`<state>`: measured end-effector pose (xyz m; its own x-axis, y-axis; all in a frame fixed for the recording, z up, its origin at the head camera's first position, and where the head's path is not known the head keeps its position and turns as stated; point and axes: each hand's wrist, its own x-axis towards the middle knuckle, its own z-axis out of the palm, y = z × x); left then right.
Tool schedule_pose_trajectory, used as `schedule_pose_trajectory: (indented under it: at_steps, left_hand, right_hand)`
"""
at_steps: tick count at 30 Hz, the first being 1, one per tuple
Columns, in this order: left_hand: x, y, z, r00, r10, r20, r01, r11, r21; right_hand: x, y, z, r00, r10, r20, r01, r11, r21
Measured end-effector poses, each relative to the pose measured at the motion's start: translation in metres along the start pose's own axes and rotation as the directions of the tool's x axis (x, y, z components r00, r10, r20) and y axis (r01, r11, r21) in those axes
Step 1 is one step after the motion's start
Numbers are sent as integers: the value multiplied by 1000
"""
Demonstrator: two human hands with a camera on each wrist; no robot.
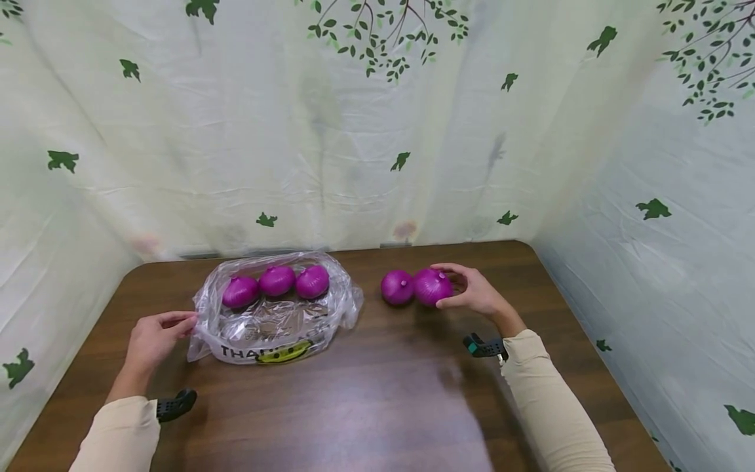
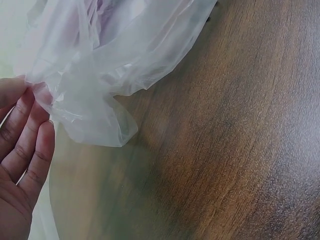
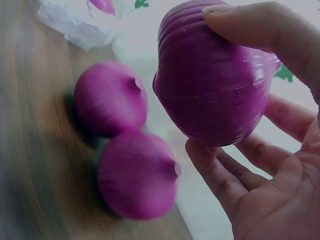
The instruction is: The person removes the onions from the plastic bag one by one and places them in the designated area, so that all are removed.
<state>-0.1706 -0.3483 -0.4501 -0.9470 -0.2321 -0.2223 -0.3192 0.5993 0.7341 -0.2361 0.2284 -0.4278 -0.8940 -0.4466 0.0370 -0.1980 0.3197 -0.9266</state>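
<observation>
fingers (image 3: 225,175) of right hand (image 1: 474,294): curled round a purple onion (image 3: 215,75), thumb on top, lifting it clear of the table (image 1: 377,406), right of centre, far.
fingers (image 2: 35,150) of left hand (image 1: 154,337): pinching the left rim of the plastic bag (image 1: 277,321), film bunched at the fingertips.
step in hand: probably picking up a loose onion while holding the bag by its rim.
next move: calls for a carry leftward over the bag's right wall, then a gentle set-down in the bare near part, rim kept pinched so the film does not fold over.
in the bag: three bagged onions (image 1: 277,280) in a row along the far side.
loose onions: first (image 3: 111,97) and second (image 3: 137,182), touching, just beside the held one; only one shows in the head view.
in the way: the bag's slack right wall; loose onions likely to roll if nudged.
around: leaf-print curtain (image 1: 354,164) far and on both sides.
</observation>
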Motion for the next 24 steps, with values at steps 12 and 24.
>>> schedule_pose_trajectory:
  at_steps: [12,24]
  left_hand:
    - [1,0,0,1000,13,17,-13,1000,0]
    - [2,-2,1,1000,21,8,-21,1000,2]
  right_hand:
    - [-8,13,-22,998,35,-55,-39,997,-66]
    - [-13,26,-32,990,57,-131,-75,988,-134]
